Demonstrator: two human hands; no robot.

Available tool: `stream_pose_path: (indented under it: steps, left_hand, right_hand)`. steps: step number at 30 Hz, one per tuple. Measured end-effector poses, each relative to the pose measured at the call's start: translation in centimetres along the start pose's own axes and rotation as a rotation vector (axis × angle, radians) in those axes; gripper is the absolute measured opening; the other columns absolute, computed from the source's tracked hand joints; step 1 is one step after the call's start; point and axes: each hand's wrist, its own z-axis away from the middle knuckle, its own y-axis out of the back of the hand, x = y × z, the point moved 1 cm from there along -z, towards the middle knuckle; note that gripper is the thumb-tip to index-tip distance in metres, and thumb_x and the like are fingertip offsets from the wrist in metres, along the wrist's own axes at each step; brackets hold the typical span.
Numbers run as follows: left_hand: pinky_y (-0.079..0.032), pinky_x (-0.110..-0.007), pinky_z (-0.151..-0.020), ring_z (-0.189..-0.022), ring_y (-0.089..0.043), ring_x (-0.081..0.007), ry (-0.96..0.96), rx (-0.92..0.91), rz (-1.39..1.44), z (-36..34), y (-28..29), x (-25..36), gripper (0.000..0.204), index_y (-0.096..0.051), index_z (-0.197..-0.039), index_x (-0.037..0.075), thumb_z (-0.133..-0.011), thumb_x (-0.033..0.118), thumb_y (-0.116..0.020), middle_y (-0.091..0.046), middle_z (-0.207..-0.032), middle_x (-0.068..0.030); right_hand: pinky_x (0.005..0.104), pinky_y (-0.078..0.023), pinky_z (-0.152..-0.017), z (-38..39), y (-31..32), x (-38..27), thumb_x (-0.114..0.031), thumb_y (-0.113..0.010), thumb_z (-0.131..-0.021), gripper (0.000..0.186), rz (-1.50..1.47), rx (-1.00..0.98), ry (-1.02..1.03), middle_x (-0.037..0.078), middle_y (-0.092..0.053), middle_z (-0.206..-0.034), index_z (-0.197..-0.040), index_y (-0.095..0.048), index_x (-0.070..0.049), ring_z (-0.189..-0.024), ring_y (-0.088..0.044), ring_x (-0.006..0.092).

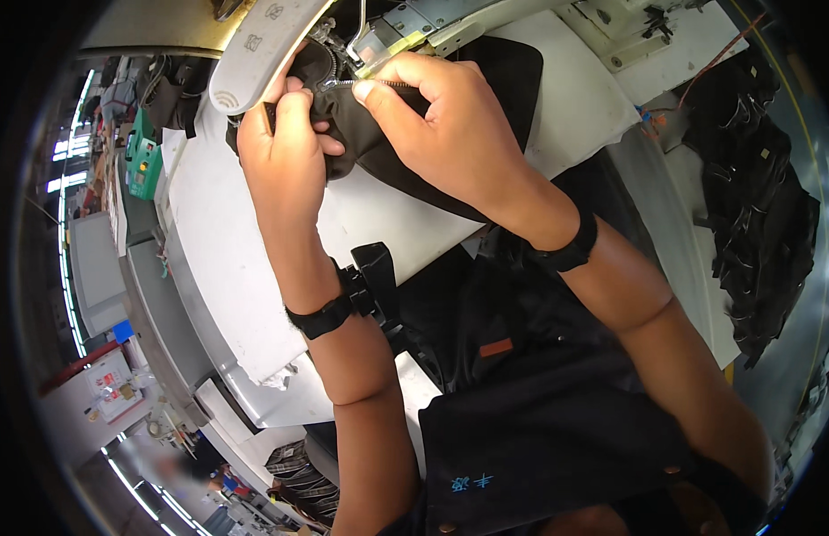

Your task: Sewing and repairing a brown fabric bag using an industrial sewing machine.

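Black fabric [378, 147] with zipper [392, 83] lies on white table [235, 268], under sewing machine [262, 40]. Left hand [285, 152] bunches the cloth, closed on it. Right hand [450, 125] pinches the zipper edge. Cloth likely soft, light, limp; hold near the seam.

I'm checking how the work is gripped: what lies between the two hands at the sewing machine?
In the head view, black fabric with a zipper spans from left hand to right hand.

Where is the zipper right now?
In the head view, the zipper sits at top centre on the black fabric, pinched between the left hand and right hand, under the sewing machine.
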Motion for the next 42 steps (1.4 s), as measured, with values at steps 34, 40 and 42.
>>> stream_pose_path:
  steps: [34, 40, 42]
  left_hand:
    - [-0.051, -0.029, -0.069, -0.085, -0.057, -0.0127, 0.055, -0.136, 0.548, 0.9, -2.1, -0.7, 0.046, -0.051, -0.141, -0.015, -0.098, 0.001, -0.055, -0.06, -0.134, -0.0176]
    - [-0.053, -0.03, -0.07, -0.082, -0.057, -0.0136, 0.002, -0.134, 0.568, 0.7, -2.3, -0.6, 0.048, -0.048, -0.141, -0.017, -0.095, -0.003, -0.052, -0.06, -0.135, -0.0187]
    - [-0.053, -0.03, -0.069, -0.081, -0.056, -0.0136, -0.007, -0.145, 0.573, 0.5, -2.3, -0.6, 0.048, -0.048, -0.14, -0.018, -0.095, -0.003, -0.052, -0.06, -0.133, -0.0187]
  right_hand:
    - [0.0276, -0.046, -0.062, -0.5, 3.3, 0.7, -0.013, -0.068, -0.094, 0.018, 0.104, 0.033, -0.048, 0.011, -0.067, -0.07, -0.09, -0.069, 0.005, -0.061, -0.055, 0.013]
    - [0.0304, -0.04, -0.053, -1.0, 3.5, 0.3, -0.013, -0.068, -0.094, 0.018, 0.089, 0.019, -0.06, 0.013, -0.062, -0.067, -0.089, -0.069, 0.003, -0.055, -0.048, 0.0131]
    - [0.0317, -0.036, -0.05, -1.3, 3.2, 0.2, -0.013, -0.067, -0.094, 0.018, 0.126, 0.073, 0.029, 0.013, -0.058, -0.064, -0.088, -0.068, 0.003, -0.053, -0.043, 0.0133]
